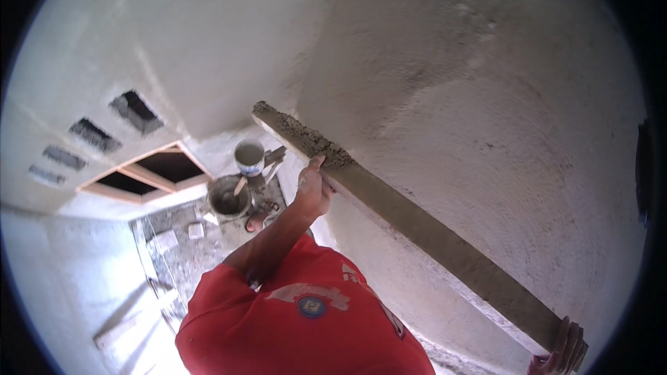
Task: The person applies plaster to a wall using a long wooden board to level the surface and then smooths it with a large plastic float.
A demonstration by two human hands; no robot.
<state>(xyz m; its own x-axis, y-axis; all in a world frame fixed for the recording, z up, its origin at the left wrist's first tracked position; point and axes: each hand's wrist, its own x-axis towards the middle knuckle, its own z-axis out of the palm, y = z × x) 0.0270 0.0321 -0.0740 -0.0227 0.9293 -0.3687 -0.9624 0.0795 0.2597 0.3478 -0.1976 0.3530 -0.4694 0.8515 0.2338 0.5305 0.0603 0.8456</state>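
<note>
A long straight screed bar (pixel 431 232) runs slantwise across the view, from upper left to lower right, along a plastered wall (pixel 479 125). Wet grey mortar (pixel 313 140) is heaped on the bar's far left part. My left hand (pixel 315 191) is closed around the bar just below that heap, its thumb on the top face. Down at the lower right, my right hand (pixel 564 348) wraps its fingers over the other end. The plaster looks darker at the upper middle and paler, with rough streaks, farther down.
On the floor below stand a white bucket (pixel 249 156) and a dark round tub (pixel 224 201) with a stick in it. My foot (pixel 257 221) shows beside the tub. A wooden window frame (pixel 167 184) and several wall openings (pixel 135 111) are at left.
</note>
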